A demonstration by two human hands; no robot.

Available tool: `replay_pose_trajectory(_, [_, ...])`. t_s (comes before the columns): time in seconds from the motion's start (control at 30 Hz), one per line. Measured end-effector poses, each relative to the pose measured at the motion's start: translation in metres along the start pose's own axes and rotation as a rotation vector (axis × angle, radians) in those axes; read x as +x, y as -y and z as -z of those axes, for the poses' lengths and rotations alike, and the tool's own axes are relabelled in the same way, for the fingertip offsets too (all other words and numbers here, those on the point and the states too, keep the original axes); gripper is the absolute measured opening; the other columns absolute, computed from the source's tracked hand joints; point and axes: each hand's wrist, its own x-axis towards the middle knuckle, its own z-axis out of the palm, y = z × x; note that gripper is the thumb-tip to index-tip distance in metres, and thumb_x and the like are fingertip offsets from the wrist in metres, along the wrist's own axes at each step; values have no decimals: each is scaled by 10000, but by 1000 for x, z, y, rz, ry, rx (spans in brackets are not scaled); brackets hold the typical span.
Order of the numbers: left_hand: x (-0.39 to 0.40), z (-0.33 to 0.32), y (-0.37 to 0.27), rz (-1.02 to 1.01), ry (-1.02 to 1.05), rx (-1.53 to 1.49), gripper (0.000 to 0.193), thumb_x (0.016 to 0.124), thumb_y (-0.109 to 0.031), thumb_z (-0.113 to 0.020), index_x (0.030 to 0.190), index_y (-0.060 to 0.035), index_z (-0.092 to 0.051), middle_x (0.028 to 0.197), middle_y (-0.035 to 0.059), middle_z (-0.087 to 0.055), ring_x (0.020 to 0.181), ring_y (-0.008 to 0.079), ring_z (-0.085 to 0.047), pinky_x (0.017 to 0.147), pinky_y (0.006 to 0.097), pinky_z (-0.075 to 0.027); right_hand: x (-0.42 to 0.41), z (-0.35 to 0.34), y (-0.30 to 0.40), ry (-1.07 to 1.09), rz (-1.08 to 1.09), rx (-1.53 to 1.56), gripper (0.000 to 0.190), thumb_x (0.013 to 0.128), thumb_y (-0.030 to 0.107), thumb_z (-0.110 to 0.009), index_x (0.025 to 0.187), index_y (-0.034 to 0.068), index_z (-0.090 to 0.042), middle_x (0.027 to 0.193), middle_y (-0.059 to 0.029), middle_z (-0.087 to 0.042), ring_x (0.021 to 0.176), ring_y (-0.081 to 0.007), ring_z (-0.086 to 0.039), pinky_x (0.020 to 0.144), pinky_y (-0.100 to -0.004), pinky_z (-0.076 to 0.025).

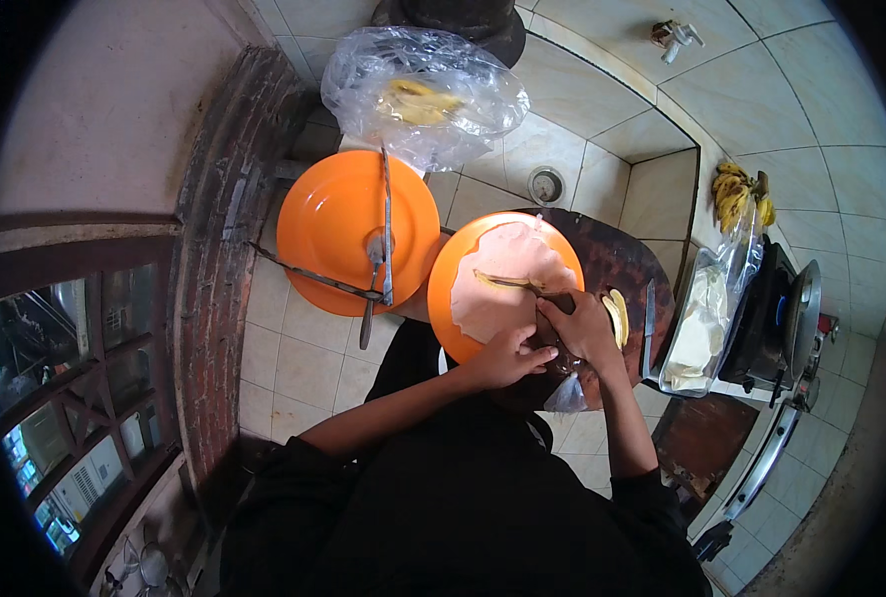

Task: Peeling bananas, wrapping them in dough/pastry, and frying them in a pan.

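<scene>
An orange plate holds a thin pink sheet, perhaps a crepe or wrapper, with a strip of chocolate-coloured filling and yellow, banana-like slices on it. Over the plate's lower right side, my right hand grips a dark brown item, perhaps a bag of chocolate, by its upper part. My left hand lies beside it near the plate's lower edge, fingers bent; whether it holds anything is unclear. A knotted clear plastic bag end is below my hands. Pale yellow slices and a knife lie on the dark round board.
Left stands another orange plate with a spoon and metal tongs. A plastic bag with bananas lies above. At right are a container of white sheets, a banana bunch and a lit stove with a pan.
</scene>
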Motion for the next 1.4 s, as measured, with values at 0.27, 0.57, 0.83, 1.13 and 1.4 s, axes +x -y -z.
replay_pose_trajectory(0.27, [5,-3,-1,21,65,-100,268,888,-115,-510,1114,6,-435,1068,67,-521,1015,141,-534,853,272,-487,-4,7,5,-61,-39,-95,369,747,337,-627,882,-6,-628,793,-229,-620,762,-361,-607,698,-387,-474])
replay_pose_trajectory(0.57, [15,-12,-1,88,11,-183,291,883,-103,-502,1136,9,-411,1099,78,-484,1040,168,-520,898,295,-475,-1,13,5,-98,37,-228,385,721,335,-607,808,-40,-611,755,-258,-602,750,-392,-601,700,-420,-483])
replay_pose_trajectory(0.83, [21,-16,0,136,45,-249,297,911,-160,-408,1174,-23,-383,1122,96,-485,1024,194,-540,888,326,-470,3,9,10,-109,93,-442,351,716,339,-594,740,-10,-619,700,-213,-616,704,-334,-629,653,-383,-510])
replay_pose_trajectory(1.13, [32,-20,4,109,98,-361,319,908,-126,-374,1208,-20,-348,1121,106,-483,1037,202,-529,924,347,-445,-1,15,17,-198,92,-609,296,719,317,-587,716,24,-631,686,-167,-628,653,-274,-641,585,-344,-517])
replay_pose_trajectory(1.4, [37,-31,4,74,219,-374,331,894,-95,-382,1208,-6,-328,1140,102,-417,1084,211,-480,968,376,-420,-16,28,13,-264,80,-612,266,715,298,-597,722,33,-623,683,-157,-625,638,-289,-630,585,-362,-510])
